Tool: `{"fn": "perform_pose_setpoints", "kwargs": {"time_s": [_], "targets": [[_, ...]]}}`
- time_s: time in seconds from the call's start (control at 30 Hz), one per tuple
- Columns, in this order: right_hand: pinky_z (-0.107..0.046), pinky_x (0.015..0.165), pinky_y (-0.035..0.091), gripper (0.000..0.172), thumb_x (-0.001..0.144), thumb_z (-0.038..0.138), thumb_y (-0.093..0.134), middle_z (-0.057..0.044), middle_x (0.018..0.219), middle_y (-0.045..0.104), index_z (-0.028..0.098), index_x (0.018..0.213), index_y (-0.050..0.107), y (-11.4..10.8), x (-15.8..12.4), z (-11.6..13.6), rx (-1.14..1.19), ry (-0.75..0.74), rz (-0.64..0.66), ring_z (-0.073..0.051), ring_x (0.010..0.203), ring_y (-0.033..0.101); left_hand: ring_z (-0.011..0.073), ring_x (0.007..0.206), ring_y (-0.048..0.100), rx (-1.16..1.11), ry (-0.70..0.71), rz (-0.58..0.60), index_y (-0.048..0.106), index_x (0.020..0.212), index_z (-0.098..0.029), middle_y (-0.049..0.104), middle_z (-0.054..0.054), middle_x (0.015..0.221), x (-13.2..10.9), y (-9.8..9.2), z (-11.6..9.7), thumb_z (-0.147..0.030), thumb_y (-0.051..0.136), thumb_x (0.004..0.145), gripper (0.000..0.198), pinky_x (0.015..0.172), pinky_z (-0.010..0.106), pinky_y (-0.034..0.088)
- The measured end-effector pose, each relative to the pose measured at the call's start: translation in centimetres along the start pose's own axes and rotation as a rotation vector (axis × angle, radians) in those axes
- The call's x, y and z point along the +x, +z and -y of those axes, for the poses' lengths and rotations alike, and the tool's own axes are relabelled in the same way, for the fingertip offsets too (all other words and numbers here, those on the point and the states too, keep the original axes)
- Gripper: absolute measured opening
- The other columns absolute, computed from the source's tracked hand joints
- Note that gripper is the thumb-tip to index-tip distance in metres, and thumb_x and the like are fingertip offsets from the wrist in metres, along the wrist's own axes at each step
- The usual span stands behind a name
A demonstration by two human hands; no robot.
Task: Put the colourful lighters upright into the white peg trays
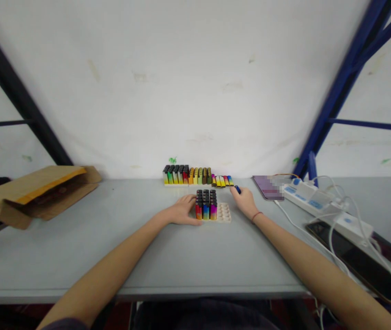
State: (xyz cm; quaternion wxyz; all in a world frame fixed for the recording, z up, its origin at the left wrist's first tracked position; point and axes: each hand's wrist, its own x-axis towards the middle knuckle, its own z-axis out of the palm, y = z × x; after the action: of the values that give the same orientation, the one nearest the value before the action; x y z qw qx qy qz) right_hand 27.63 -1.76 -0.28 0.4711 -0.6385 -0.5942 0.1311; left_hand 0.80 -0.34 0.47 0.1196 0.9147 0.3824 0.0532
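A white tray [224,213] with round sockets stands in front of me, its left part filled with upright lighters [206,206] in red, blue and purple with black tops. The sockets at its right end are bare. My left hand [183,211] holds the tray's left side, thumb at the near corner and fingers toward the back. Just right of the tray, my right hand [245,201] is closed on a dark blue lighter [238,189], whose lower part is hidden by the fingers. Behind the tray lie several loose colourful lighters [222,181].
Two filled groups of lighters, one black-topped [176,175] and one yellow and green [200,176], stand near the wall. An open brown paper package [44,188] lies left. A purple tablet-like device [267,187], power strip [322,206], cables and dark phone [356,256] occupy the right.
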Motion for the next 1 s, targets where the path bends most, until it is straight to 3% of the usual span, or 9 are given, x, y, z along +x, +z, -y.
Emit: {"fn": "perform_pose_setpoints", "kwargs": {"time_s": [0.17, 0.27, 0.37, 0.57, 0.8, 1.0], "targets": [[-0.026, 0.051, 0.023, 0.043, 0.079, 0.055, 0.041, 0.001, 0.051, 0.037, 0.02, 0.054, 0.04, -0.2, 0.0, 0.2, -0.013, 0.007, -0.022, -0.013, 0.053, 0.04, 0.037, 0.137, 0.029, 0.002, 0.013, -0.004, 0.034, 0.14, -0.008, 0.032, 0.021, 0.148, 0.0, 0.0, 0.0, -0.069, 0.062, 0.07, 0.096, 0.115, 0.045, 0.021], [-0.025, 0.056, 0.031, 0.042, 0.078, 0.06, 0.049, 0.0, 0.064, 0.052, 0.018, 0.075, 0.051, -0.5, -0.2, 0.5, 0.003, -0.079, -0.038, -0.015, 0.06, 0.047, 0.037, 0.136, 0.03, -0.011, 0.02, -0.018, 0.036, 0.139, -0.01, 0.034, 0.021, 0.147, -0.1, 0.0, 0.0, -0.069, 0.062, 0.07, 0.095, 0.115, 0.045, 0.023], [-0.026, 0.064, 0.038, 0.041, 0.081, 0.054, 0.052, -0.003, 0.079, 0.059, 0.017, 0.097, 0.051, -0.9, -0.3, 1.0, 0.027, -0.201, -0.007, -0.017, 0.067, 0.052, 0.0369, 0.136, 0.03, -0.017, 0.023, -0.023, 0.036, 0.138, -0.009, 0.033, 0.021, 0.147, 0.0, 0.1, 0.1, -0.069, 0.063, 0.07, 0.095, 0.115, 0.045, 0.022], [-0.031, 0.079, 0.042, 0.031, 0.093, 0.044, 0.038, -0.01, 0.092, 0.061, 0.017, 0.096, 0.052, -1.6, -0.2, 2.0, 0.049, -0.389, 0.085, -0.02, 0.083, 0.054, 0.0368, 0.136, 0.03, -0.013, 0.027, -0.029, 0.037, 0.138, -0.011, 0.034, 0.02, 0.147, 0.0, 0.2, 0.2, -0.069, 0.063, 0.07, 0.093, 0.115, 0.045, 0.022], [-0.035, 0.081, 0.045, 0.043, 0.095, 0.049, 0.027, -0.008, 0.074, 0.059, 0.019, 0.077, 0.051, -1.1, -0.1, 1.4, 0.073, -0.33, 0.143, -0.02, 0.079, 0.055, 0.0369, 0.138, 0.028, -0.004, 0.013, -0.011, 0.037, 0.138, -0.008, 0.032, 0.021, 0.148, -0.1, 0.0, 0.0, -0.067, 0.063, 0.07, 0.094, 0.115, 0.043, 0.021], [-0.033, 0.076, 0.049, 0.04, 0.087, 0.052, 0.047, -0.012, 0.099, 0.066, 0.016, 0.099, 0.059, -0.4, -0.3, 1.5, 0.368, -0.264, 0.148, -0.02, 0.088, 0.061, 0.0374, 0.137, 0.028, -0.017, 0.014, -0.011, 0.035, 0.139, -0.011, 0.033, 0.02, 0.148, 0.0, 0.0, 0.0, -0.069, 0.063, 0.07, 0.095, 0.115, 0.046, 0.022]]}}
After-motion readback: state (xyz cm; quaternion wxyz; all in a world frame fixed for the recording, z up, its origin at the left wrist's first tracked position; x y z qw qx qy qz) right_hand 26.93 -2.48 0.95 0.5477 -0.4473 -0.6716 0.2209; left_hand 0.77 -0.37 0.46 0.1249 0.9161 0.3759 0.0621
